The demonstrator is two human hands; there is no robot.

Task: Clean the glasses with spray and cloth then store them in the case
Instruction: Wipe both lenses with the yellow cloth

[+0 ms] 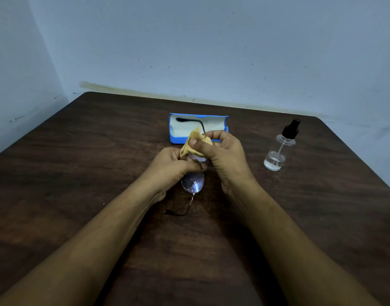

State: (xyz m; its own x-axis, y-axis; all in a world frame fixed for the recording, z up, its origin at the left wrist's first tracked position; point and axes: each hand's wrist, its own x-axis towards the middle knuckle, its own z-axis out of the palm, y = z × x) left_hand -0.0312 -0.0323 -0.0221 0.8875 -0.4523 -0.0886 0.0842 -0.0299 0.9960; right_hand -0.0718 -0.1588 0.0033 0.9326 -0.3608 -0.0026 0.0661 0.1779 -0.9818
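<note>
Two hands hold the glasses (pixel 193 182) lengthwise just in front of the open blue case (pixel 220 122), the right hand (pixel 222 149) pinching a yellow cloth (pixel 195 141) onto the far lens, the left hand (pixel 174 166) gripping the bridge, both about equally near the case.

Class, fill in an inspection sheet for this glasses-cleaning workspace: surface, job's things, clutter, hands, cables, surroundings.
Surface: dark wooden table, bare where visible.
Job's things: glasses held above the table; yellow cloth pressed on the far lens; blue case open behind; spray bottle upright at right.
Clutter: nothing seen.
Hands: left hand grips the frame; right hand pinches the cloth.
Cables: nothing seen.
Surroundings: pale blue wall, speckled.
</note>
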